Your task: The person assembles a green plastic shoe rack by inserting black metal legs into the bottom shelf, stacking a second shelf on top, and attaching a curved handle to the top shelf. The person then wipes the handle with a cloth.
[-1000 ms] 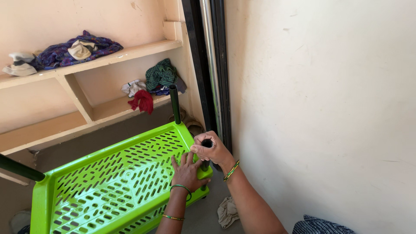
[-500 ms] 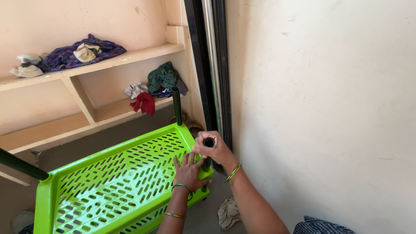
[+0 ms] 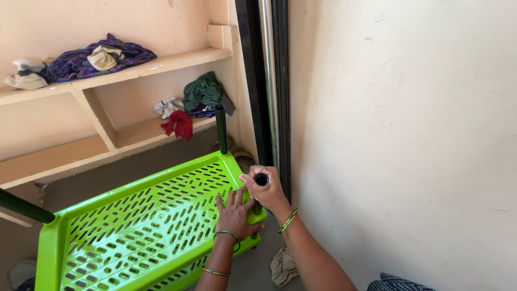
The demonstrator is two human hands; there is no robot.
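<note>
Hands both at the near right corner of the green shelf (image 3: 140, 226). Right hand (image 3: 267, 189) closed around the top of a dark pole (image 3: 261, 180), fingers wrapped, open tube end showing between thumb and forefinger; the pole stands in the shelf's corner socket. Left hand (image 3: 235, 214) lies flat and open on the slotted tray just beside that socket, fingers spread, gripping nothing, pressing the tray down by the look of it. Change over the last second: small. The right hand has slid slightly lower and closer to the corner, and less of the pole shows beneath it than a second ago, which I judge to mean the pole is seating deeper into the socket. The left hand has kept its place. Bangles on both wrists. A second pole (image 3: 221, 129) stands upright at the far right corner; a third pole (image 3: 24, 207) shows at the left edge, its foot out of view. Surface: grey floor, a crumpled rag (image 3: 283, 265) lying below the right forearm. Room: plain cream wall (image 3: 404, 134) on the right, a dark door frame (image 3: 266, 86) with a metal strip behind the shelf, and built-in wall shelves (image 3: 107, 73) at left holding heaps of cloth, purple above, green and red below.
</note>
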